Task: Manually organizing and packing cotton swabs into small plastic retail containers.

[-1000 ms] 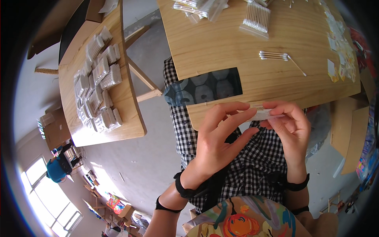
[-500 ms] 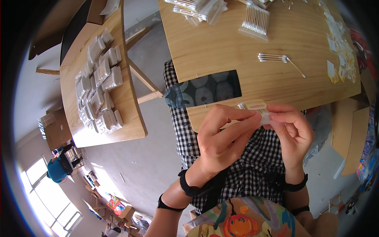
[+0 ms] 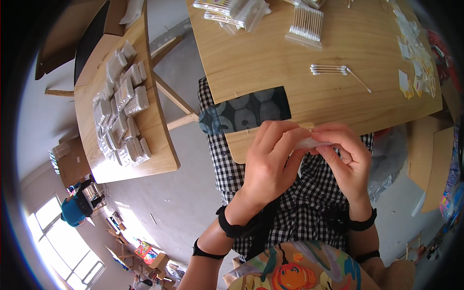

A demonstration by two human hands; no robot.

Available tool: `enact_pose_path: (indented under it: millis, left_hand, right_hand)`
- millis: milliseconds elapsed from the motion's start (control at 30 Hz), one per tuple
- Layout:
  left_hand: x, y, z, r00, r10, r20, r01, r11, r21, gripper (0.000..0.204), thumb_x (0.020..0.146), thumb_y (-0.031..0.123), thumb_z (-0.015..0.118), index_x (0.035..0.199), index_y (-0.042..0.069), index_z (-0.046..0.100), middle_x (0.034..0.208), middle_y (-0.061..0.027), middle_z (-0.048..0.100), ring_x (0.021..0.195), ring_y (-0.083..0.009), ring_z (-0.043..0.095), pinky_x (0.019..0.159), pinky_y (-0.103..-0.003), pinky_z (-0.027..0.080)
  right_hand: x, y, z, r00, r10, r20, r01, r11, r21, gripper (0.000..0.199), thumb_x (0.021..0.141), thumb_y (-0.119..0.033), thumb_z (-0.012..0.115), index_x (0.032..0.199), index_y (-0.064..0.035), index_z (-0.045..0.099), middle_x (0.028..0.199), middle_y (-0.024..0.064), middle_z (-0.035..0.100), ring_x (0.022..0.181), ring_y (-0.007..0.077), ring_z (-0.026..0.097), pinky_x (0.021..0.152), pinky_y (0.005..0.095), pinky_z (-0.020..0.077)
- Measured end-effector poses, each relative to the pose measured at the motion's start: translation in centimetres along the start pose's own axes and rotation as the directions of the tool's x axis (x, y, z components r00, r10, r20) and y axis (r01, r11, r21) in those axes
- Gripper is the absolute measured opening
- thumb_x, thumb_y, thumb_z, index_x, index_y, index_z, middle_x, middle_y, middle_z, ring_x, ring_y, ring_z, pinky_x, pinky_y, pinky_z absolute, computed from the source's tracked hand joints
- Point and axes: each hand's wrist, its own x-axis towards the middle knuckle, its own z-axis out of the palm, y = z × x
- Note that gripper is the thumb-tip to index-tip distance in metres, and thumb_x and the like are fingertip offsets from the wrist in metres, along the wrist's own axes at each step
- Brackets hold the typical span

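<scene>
Window light spills over the grey floor, and a pale wooden table fills the space in front of the person. Across its near edge lies a dark sheet with pale rounded shapes, and from where I stand everything can be placed by that.

To the right of the dark sheet, and closer to the person's body, both hands meet over a small whitish packet. Its left end is under the curled fingers of the left hand, narrowed in a pinch; its right end sits between the thumb and fingers of the right hand, closed just as tightly. Fingers cover much of the packet, so I can't tell what is inside.

Beyond the dark sheet and to its right, a short row of cotton swabs lies loose, a single swab slanting away at one end. Farther beyond is a clear bag of swabs. Well left of the dark sheet, a second table carries a heap of filled bags.
</scene>
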Motion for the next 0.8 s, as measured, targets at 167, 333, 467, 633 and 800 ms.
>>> enact_pose_path:
  millis: [167,333,467,633,800]
  left_hand:
    - [-0.3,-0.1,0.1,0.996,-0.092,-0.003,0.091,0.988,-0.127,0.034,0.071,-0.003,0.077,0.103,0.003,0.068,0.099,-0.0105,0.064,0.089,-0.027,0.062,0.074,-0.035,0.051]
    - [-0.9,-0.4,-0.1,0.992,-0.129,-0.009,0.121,0.949,-0.292,0.033,0.072,-0.004,0.077,0.104,0.003,0.072,0.105,-0.0102,0.066,0.093,-0.0235,0.064,0.075,-0.032,0.052]
    - [-0.7,-0.3,-0.1,0.99,-0.131,-0.056,0.109,0.948,-0.3,0.028,0.072,-0.007,0.076,0.098,0.003,0.074,0.1,-0.009,0.067,0.092,-0.0204,0.065,0.075,-0.03,0.053]
    - [0.4,0.5,-0.1,0.994,0.048,-0.101,-0.05,0.999,-0.02,0.025,0.071,-0.009,0.076,0.093,0.002,0.075,0.095,-0.0086,0.068,0.085,-0.0202,0.065,0.072,-0.029,0.052]
    - [0.5,0.4,0.3,0.983,0.019,-0.184,-0.041,0.993,-0.114,0.024,0.069,-0.006,0.077,0.091,0.003,0.075,0.091,-0.0066,0.068,0.084,-0.0207,0.063,0.071,-0.031,0.05]
  right_hand:
    - [0.2,-0.5,0.4,0.994,0.095,-0.059,-0.088,0.989,0.116,0.014,0.091,0.004,0.061,0.104,0.0046,0.065,0.105,0.0128,0.064,0.087,0.0183,0.067,0.077,0.0286,0.0574]
    - [0.3,-0.3,0.2,0.99,0.128,-0.051,-0.116,0.974,0.194,0.009,0.091,0.004,0.061,0.1,0.0049,0.065,0.105,0.0144,0.064,0.088,0.0195,0.068,0.077,0.0293,0.0578]
    - [0.6,-0.7,0.3,0.992,0.106,-0.07,-0.09,0.974,0.209,0.007,0.092,0.003,0.062,0.096,0.0053,0.066,0.104,0.0151,0.066,0.087,0.0192,0.068,0.077,0.0289,0.0579]
    - [0.2,-0.5,0.2,0.983,0.118,-0.142,-0.094,0.981,0.169,0.005,0.09,0.002,0.064,0.094,0.0051,0.067,0.1,0.0145,0.068,0.084,0.0172,0.067,0.074,0.0279,0.0577]
    - [0.5,-1.1,-0.1,0.985,-0.009,-0.172,0.015,0.999,0.033,0.006,0.089,-0.002,0.067,0.093,0.0036,0.068,0.099,0.013,0.069,0.08,0.0143,0.066,0.074,0.025,0.0552]
